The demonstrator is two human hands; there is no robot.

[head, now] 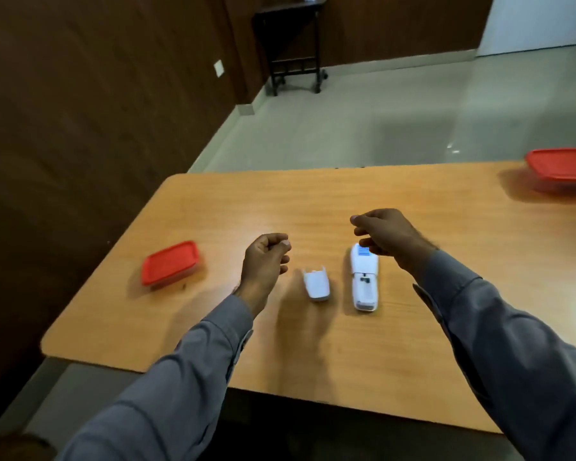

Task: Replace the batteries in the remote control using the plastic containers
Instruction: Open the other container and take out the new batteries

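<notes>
- The remote control [364, 277] lies face down near the middle of the wooden bench [313, 201], its long axis running near to far, with the battery bay at its near half uncovered.
- The battery cover [316, 283] lies apart from it, just to its left, flat on the bench.
- The left hand [266, 257] hovers above the bench to the left of the cover, its grip curled into a loose fist; whether anything sits inside I cannot tell.
- The right hand [384, 231] hangs over the far end of the remote, fingers curled narrow with thumb near the fingertips; whether it holds something cannot be told.
- A red-lidded plastic container [170, 262] stands at the left of the bench, lid on, well apart from the hands.
- A second red-lidded container [564, 169] stands at the far right edge, partly cut off by the frame.
- Both forearms wear grey sleeves [499, 327].
</notes>
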